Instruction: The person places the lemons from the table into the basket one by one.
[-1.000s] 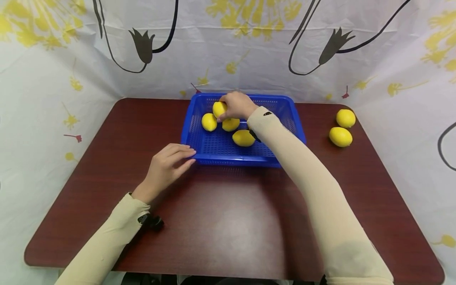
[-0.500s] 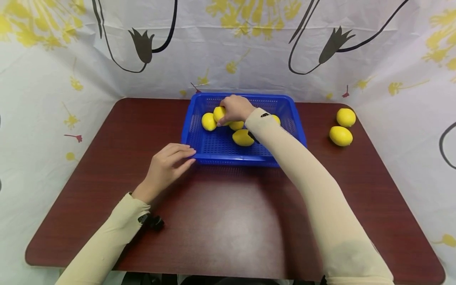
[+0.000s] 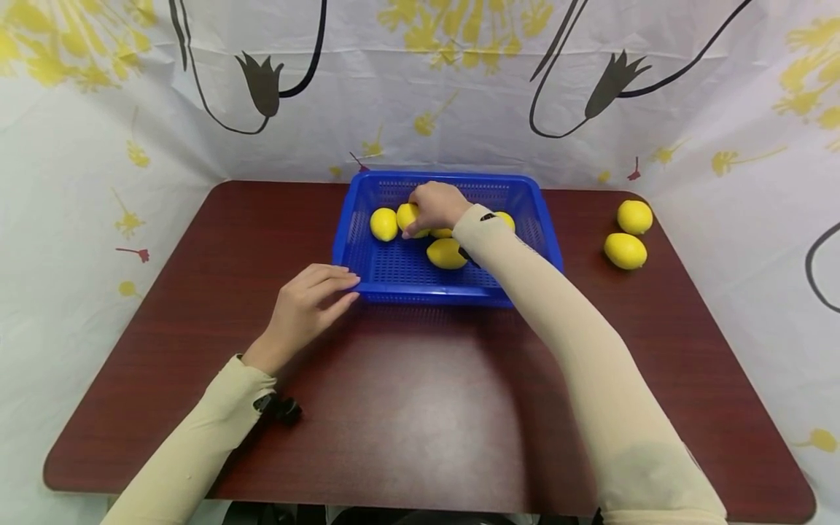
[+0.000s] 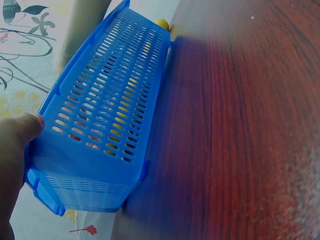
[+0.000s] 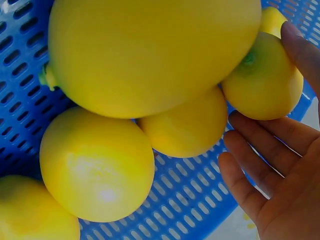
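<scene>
My right hand (image 3: 441, 204) reaches into a blue plastic basket (image 3: 433, 289) and holds a lemon (image 3: 407, 217) between thumb and fingers, low among the others. In the right wrist view, the thumb lies along one side of that lemon (image 5: 262, 80) and the fingertips are at its underside. Several more lemons lie around it, including one at the left (image 3: 383, 224) and one nearer the front (image 3: 446, 254). My left hand (image 3: 305, 302) pinches the basket's near left corner. Its thumb (image 4: 27, 127) shows against the rim in the left wrist view; its other fingers are hidden there.
Two lemons, a far one (image 3: 634, 217) and a nearer one (image 3: 625, 251), rest on the dark red-brown table (image 3: 420, 408) right of the basket. A patterned white cloth (image 3: 420, 95) hangs behind and along both sides of the table.
My right hand has lowered the lemon and shifted it slightly right and towards me, beside the other lemons in the basket. The left hand stays at the corner.
</scene>
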Motion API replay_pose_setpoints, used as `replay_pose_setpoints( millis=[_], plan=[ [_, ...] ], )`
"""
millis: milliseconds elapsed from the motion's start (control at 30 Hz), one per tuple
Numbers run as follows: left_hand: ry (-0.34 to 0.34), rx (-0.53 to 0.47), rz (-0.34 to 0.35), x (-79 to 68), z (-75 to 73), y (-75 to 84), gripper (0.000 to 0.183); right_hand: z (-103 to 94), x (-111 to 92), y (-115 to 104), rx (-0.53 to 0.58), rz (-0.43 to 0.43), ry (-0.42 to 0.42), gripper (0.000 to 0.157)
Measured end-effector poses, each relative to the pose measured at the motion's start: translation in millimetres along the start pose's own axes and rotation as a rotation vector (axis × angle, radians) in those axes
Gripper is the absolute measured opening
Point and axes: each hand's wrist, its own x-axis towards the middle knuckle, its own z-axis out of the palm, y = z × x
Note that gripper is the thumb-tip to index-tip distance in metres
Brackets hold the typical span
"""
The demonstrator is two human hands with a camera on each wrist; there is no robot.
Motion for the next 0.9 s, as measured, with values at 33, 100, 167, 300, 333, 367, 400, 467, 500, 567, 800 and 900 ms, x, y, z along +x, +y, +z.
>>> replay_pose_setpoints(
  millis=[33,100,167,300,333,367,400,467,500,567,800,900],
  plan=[
    [-0.003,0.001,-0.001,-0.1,0.0,0.0,0.030,0.9,0,0,-0.006,-0.002,-0.004,0.067],
    [-0.008,0.002,-0.004,-0.2,0.0,0.0,0.029,2.1,1,0,-0.015,-0.004,-0.005,0.068],
    [-0.011,0.002,-0.006,-0.2,-0.1,0.0,0.029,3.1,1,0,-0.021,-0.003,0.001,0.067],
    [-0.015,0.003,-0.008,-0.7,0.0,-0.3,0.029,4.7,0,-1,-0.024,-0.002,0.005,0.061],
    [-0.015,0.004,-0.009,-0.9,0.1,-0.4,0.029,5.4,0,-1,-0.026,-0.002,0.006,0.059],
    [-0.015,0.004,-0.011,-1.1,0.2,-0.4,0.029,5.9,0,-1,-0.029,-0.002,0.005,0.057],
    [-0.013,0.003,-0.011,-1.2,0.3,-0.6,0.030,6.4,0,-1,-0.031,-0.003,0.004,0.055],
    [-0.013,0.001,-0.016,-1.5,0.3,-0.3,0.030,7.9,0,-1,-0.035,-0.002,0.002,0.052],
    [-0.013,0.001,-0.017,-1.7,0.3,-0.3,0.031,9.0,0,-1,-0.034,-0.003,0.000,0.051],
    [-0.013,0.001,-0.018,-1.8,0.3,-0.2,0.031,11.0,0,-1,-0.029,-0.006,-0.005,0.049],
    [-0.014,0.005,-0.016,-0.7,-0.6,0.7,0.029,16.3,-2,-2,-0.050,-0.013,0.003,0.048],
    [-0.013,0.003,-0.016,-0.7,-0.9,0.9,0.029,17.0,-2,-4,-0.061,-0.011,0.003,0.048]
  ],
)
